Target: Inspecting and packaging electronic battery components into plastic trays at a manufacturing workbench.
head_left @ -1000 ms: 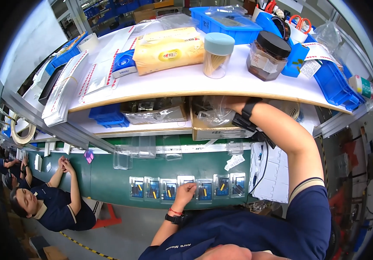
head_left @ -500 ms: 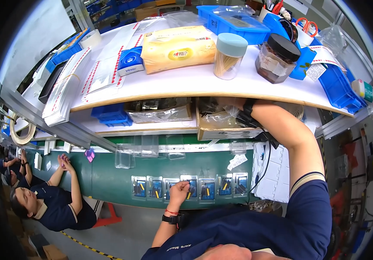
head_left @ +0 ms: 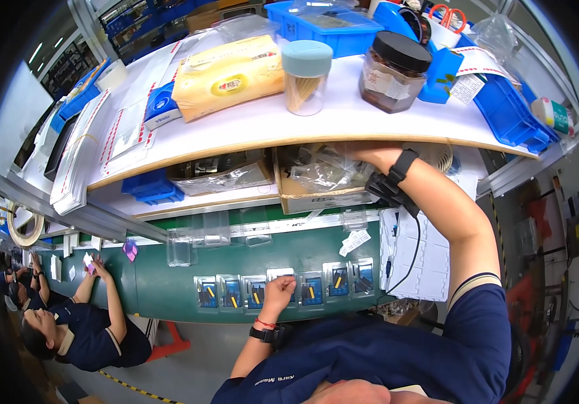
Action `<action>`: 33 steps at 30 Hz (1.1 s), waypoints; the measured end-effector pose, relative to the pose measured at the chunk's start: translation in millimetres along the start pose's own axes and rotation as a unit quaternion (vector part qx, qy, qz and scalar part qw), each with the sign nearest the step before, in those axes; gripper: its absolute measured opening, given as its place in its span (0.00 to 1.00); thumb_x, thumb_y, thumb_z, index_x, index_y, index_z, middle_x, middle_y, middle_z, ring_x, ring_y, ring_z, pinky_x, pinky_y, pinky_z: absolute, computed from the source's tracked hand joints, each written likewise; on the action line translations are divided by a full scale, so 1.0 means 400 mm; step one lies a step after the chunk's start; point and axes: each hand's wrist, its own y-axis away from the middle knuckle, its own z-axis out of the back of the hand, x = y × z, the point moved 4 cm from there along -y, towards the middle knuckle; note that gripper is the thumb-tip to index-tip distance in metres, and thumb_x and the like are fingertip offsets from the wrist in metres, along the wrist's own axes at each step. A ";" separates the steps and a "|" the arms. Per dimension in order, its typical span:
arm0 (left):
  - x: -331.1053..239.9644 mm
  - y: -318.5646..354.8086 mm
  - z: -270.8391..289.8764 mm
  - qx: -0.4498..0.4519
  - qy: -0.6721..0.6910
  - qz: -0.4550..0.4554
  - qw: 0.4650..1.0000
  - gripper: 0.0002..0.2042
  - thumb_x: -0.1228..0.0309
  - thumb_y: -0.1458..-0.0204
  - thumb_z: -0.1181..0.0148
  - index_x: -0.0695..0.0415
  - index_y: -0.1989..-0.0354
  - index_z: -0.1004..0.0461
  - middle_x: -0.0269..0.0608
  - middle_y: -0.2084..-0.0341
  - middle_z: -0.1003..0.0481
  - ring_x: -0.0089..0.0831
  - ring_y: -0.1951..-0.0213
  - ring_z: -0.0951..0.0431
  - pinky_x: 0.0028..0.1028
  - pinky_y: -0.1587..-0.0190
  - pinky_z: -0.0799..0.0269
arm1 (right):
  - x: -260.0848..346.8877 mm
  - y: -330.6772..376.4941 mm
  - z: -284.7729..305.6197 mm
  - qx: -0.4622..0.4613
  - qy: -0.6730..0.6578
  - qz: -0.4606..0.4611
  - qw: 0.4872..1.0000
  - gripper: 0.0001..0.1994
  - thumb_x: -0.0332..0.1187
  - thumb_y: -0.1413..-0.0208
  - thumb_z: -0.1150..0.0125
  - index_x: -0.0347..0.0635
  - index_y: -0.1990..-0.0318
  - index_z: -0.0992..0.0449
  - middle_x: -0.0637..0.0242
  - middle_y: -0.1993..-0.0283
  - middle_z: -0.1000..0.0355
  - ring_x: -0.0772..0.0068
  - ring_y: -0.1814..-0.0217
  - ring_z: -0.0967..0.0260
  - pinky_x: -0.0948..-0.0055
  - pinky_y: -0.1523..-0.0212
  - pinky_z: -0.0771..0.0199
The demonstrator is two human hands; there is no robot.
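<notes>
My left hand [head_left: 279,294] is closed with curled fingers at the middle of a row of clear plastic trays, over one partly covered tray [head_left: 281,273]. Whatever its fingers hold, if anything, I cannot make out. To either side lie similar trays, such as one tray [head_left: 311,288] holding a blue piece with black and yellow parts. My right hand [head_left: 370,153] reaches under the shelf at the cardboard box [head_left: 323,202], beside crumpled clear plastic bags [head_left: 330,176]. The shelf edge hides its fingers.
Overhead, the white shelf [head_left: 235,138] carries a tissue pack [head_left: 232,77], a toothpick jar [head_left: 306,77] and a dark-lidded jar [head_left: 397,71]. White foam sheets [head_left: 417,262] lie right on the green bench [head_left: 151,283]. A co-worker [head_left: 87,323] works at the left.
The whole view has shifted slightly. My right hand has moved rightward relative to the cardboard box, baring more plastic bags. My left hand stays closed at the tray row. The co-worker's hands now show a pinkish-white item.
</notes>
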 end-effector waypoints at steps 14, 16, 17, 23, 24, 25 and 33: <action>-0.148 0.023 -0.017 0.012 -0.020 -0.049 0.999 0.09 0.71 0.48 0.40 0.63 0.61 0.23 0.38 0.75 0.22 0.18 0.73 0.26 0.21 0.68 0.30 | -0.043 -0.023 -0.017 0.168 -0.863 -0.268 0.395 0.19 0.41 0.42 0.55 0.40 0.49 0.31 0.53 0.46 0.33 0.59 0.47 0.35 0.66 0.42 0.39; -0.091 0.026 -0.010 0.014 0.025 -0.011 1.000 0.09 0.71 0.48 0.40 0.62 0.61 0.23 0.36 0.73 0.22 0.18 0.72 0.26 0.20 0.67 0.30 | -0.150 0.023 0.001 0.269 -0.848 -0.259 0.376 0.10 0.35 0.45 0.48 0.37 0.66 0.26 0.48 0.64 0.28 0.51 0.66 0.30 0.63 0.61 0.30; -0.085 0.030 0.001 0.008 -0.006 -0.001 1.000 0.09 0.72 0.48 0.40 0.62 0.61 0.23 0.36 0.73 0.22 0.18 0.72 0.26 0.20 0.67 0.30 | -0.182 0.082 0.024 0.260 -0.852 -0.282 0.357 0.08 0.33 0.46 0.46 0.37 0.67 0.26 0.49 0.67 0.28 0.50 0.68 0.30 0.63 0.64 0.29; 0.001 0.090 0.064 -0.026 -0.022 0.034 0.999 0.07 0.76 0.47 0.42 0.64 0.62 0.24 0.34 0.73 0.23 0.17 0.72 0.27 0.18 0.68 0.31 | -0.265 0.409 0.307 0.425 -0.808 -0.402 0.070 0.06 0.23 0.56 0.36 0.36 0.76 0.29 0.61 0.79 0.32 0.68 0.79 0.34 0.72 0.77 0.35; 0.009 0.086 0.058 -0.024 -0.042 0.048 0.998 0.07 0.76 0.47 0.42 0.64 0.62 0.24 0.36 0.72 0.22 0.18 0.71 0.26 0.19 0.67 0.31 | -0.185 0.468 0.414 0.449 -0.809 -0.378 -0.011 0.06 0.25 0.55 0.36 0.36 0.76 0.29 0.62 0.79 0.32 0.72 0.80 0.35 0.74 0.78 0.35; 0.009 0.080 0.047 -0.017 -0.045 0.050 0.998 0.07 0.76 0.47 0.42 0.64 0.62 0.24 0.36 0.72 0.22 0.18 0.71 0.26 0.19 0.67 0.31 | -0.116 0.508 0.515 0.493 -0.792 -0.354 -0.067 0.06 0.25 0.55 0.35 0.36 0.75 0.28 0.66 0.80 0.32 0.77 0.79 0.36 0.76 0.77 0.36; -0.012 0.097 -0.026 -0.019 -0.188 -0.065 0.980 0.07 0.75 0.52 0.39 0.62 0.65 0.23 0.47 0.74 0.22 0.34 0.74 0.22 0.28 0.70 0.27 | 0.030 0.544 0.816 0.604 -0.745 -0.282 0.022 0.11 0.30 0.60 0.30 0.36 0.71 0.26 0.53 0.75 0.27 0.54 0.71 0.28 0.63 0.69 0.29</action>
